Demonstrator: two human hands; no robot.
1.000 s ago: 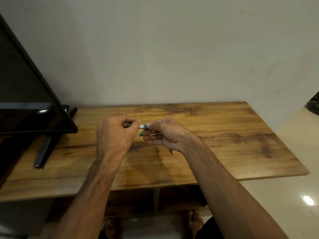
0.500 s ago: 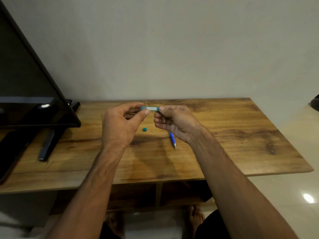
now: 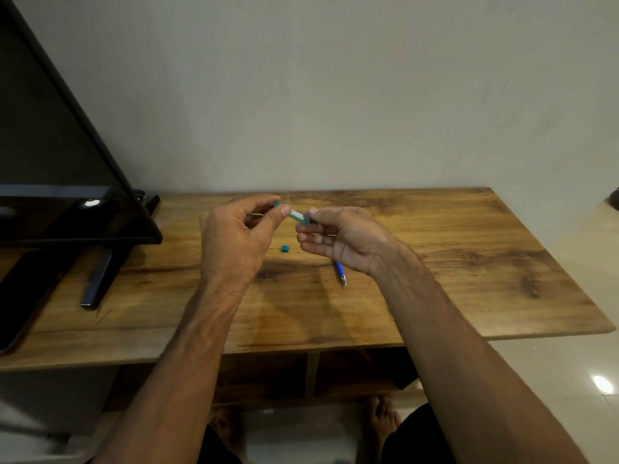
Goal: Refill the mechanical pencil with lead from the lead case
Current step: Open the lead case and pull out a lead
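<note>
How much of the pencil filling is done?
Only the start. The lead case's little teal cap is off and lies on the table. The left hand and right hand hold the lead case between them. The blue pencil lies on the table, so getting lead into it is left.

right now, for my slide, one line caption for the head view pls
Both hands, left hand and right hand, hold the teal lead case above the wooden table; its cap and the blue pencil lie below.
</note>
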